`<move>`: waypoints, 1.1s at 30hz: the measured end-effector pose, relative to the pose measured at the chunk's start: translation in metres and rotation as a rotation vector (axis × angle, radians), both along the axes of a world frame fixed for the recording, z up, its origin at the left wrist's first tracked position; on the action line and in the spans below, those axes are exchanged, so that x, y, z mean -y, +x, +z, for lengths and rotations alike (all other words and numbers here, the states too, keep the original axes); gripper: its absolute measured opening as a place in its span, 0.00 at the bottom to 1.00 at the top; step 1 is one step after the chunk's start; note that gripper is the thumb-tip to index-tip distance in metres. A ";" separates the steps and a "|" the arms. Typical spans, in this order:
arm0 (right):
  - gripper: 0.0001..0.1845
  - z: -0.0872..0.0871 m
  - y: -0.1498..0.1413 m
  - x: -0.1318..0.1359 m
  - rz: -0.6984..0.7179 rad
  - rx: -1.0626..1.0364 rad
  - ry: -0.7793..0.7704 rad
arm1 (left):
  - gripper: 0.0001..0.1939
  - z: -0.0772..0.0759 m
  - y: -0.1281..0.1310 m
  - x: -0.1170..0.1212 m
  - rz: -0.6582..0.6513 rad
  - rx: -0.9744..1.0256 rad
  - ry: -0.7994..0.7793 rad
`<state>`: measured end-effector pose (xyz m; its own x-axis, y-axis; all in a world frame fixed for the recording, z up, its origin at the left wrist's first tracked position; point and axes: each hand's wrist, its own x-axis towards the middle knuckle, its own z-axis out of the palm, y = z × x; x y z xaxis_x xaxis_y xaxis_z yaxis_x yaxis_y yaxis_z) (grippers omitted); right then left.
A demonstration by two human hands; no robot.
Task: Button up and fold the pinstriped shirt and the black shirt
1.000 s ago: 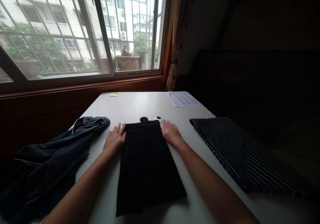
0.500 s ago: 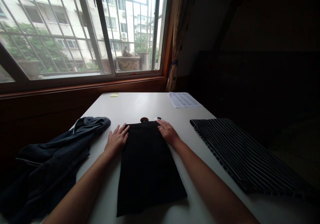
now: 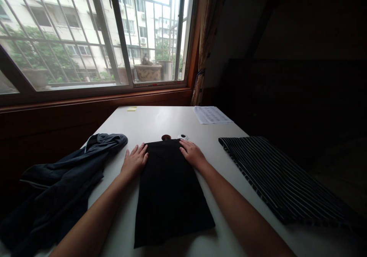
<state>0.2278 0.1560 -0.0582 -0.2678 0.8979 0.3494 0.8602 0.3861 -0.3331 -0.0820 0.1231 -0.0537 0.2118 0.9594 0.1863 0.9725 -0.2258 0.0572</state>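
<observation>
A black piece of folded cloth [image 3: 169,192] lies flat on the white table [image 3: 149,121], its narrower end away from me. My left hand [image 3: 134,158] rests at its far left corner, fingers stretched out with the tips on the edge. At the far right corner lies my right hand [image 3: 192,153], also flat with fingers extended. Just beyond the cloth's far edge sit a brown round object [image 3: 166,137] and a white round object with a dark centre [image 3: 182,137], both partly hidden by the cloth or fingers.
A crumpled dark blue garment [image 3: 69,173] hangs over the left table edge. Folded black striped fabric [image 3: 275,176] lies on the right. Printed paper sheets [image 3: 212,115] and a yellow sticky note [image 3: 132,108] are at the back, below a barred window [image 3: 94,35] and a tied curtain [image 3: 200,73].
Both hands stay at the cloth's far corners, with only slight finger shifts. A little more of the white round object shows. The view has moved very slightly.
</observation>
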 end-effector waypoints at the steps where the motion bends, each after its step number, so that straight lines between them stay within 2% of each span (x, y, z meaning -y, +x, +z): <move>1: 0.24 0.000 0.000 0.000 -0.005 0.001 0.003 | 0.27 0.000 0.000 0.000 0.002 -0.001 -0.002; 18: 0.23 0.002 -0.002 0.003 -0.056 -0.004 0.020 | 0.27 -0.003 -0.001 -0.002 0.003 -0.009 -0.014; 33: 0.22 -0.008 0.001 -0.002 -0.136 -0.031 0.045 | 0.28 -0.010 -0.003 -0.005 0.009 0.014 0.039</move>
